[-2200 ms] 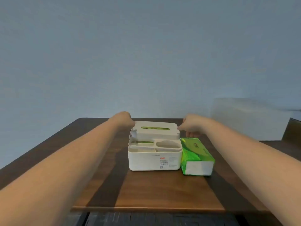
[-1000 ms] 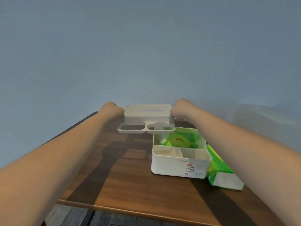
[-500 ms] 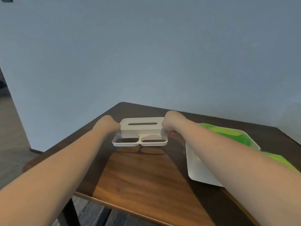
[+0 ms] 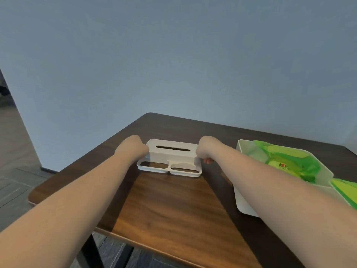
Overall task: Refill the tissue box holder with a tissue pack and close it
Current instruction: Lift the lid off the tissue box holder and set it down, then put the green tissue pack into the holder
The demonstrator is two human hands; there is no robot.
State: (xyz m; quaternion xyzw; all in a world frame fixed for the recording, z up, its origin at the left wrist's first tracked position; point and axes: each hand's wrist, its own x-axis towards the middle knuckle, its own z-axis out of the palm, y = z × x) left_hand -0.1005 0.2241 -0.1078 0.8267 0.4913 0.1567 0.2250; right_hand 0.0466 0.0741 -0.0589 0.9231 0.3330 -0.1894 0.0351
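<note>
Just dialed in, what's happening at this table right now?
A person grips the white holder lid, left hand and right hand at its two ends, low over the wooden table or already resting on it. The open holder base sits to the right with a crumpled green tissue wrapper inside. A green tissue pack lies beyond it. Refilling hasn't started.

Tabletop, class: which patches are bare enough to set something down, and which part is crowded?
Free: the wide wood of the table between the two forearms, from the lid to the near edge; also the dark strip behind the lid up to the wall. Crowded: the right side, where the open holder base with its green wrapper and the tissue pack sit close together.
</note>
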